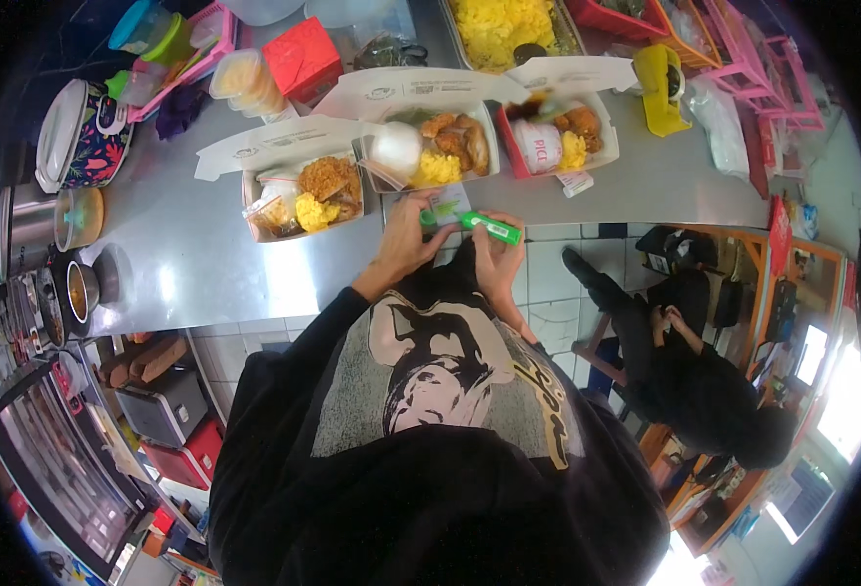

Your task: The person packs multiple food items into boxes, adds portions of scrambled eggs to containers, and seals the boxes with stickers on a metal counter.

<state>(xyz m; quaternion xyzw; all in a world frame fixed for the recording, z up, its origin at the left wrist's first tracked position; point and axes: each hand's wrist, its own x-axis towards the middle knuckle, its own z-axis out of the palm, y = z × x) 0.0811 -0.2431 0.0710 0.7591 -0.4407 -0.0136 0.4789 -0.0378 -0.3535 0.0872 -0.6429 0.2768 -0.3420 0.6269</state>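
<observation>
My right hand (pixel 498 256) holds a green highlighter marker (pixel 492 226), its tip end pointing left at a small paper slip (pixel 449 204). The slip lies at the counter's front edge, with my left hand (pixel 406 238) on its left side. A green marker cap (pixel 427 217) sits between the fingers of my left hand. Behind the hands, three lidded cardboard meal boxes stand with their lids up: the left box (pixel 284 233), the middle box (pixel 393 183) and the right box (pixel 610 146). They hold fried chicken, scrambled egg and wrapped portions.
A metal tray of scrambled egg (pixel 503 33), a red box (pixel 303 58) and stacked plastic cups (pixel 247 82) stand at the back of the steel counter (pixel 181 249). A yellow tape dispenser (pixel 657 91) is at the right. Another person (pixel 694 366) sits at the lower right.
</observation>
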